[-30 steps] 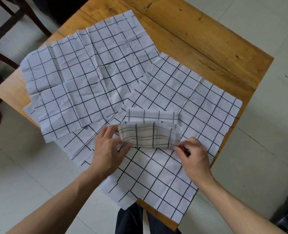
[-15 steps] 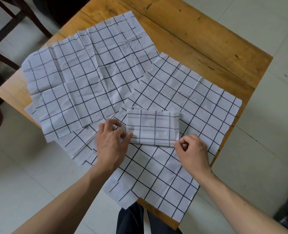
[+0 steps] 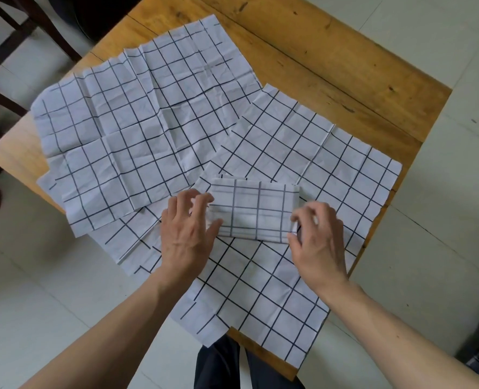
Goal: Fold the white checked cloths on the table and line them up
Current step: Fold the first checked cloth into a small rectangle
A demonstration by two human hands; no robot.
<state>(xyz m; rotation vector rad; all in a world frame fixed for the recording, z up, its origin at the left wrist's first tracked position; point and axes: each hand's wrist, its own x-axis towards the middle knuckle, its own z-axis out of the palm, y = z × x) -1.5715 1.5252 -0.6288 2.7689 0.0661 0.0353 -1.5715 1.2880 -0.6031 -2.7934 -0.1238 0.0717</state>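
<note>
A small folded white checked cloth lies on a larger flat checked cloth near the table's front edge. My left hand holds its left edge, thumb on top and fingers curled at the far left corner. At its right edge, my right hand pinches the cloth between thumb and curled fingers; that hand is blurred. Another unfolded checked cloth is spread over the table's left half. A further cloth shows from under it and hangs over the edge.
Bare wood of the table shows along the far and right sides. A dark wooden chair stands at the far left on the pale tiled floor. My dark trousers are below the table's near corner.
The near flap has been folded over, so the cloth now lies as one flat rectangle. Both hands have moved from its near corners up to its left and right edges.
</note>
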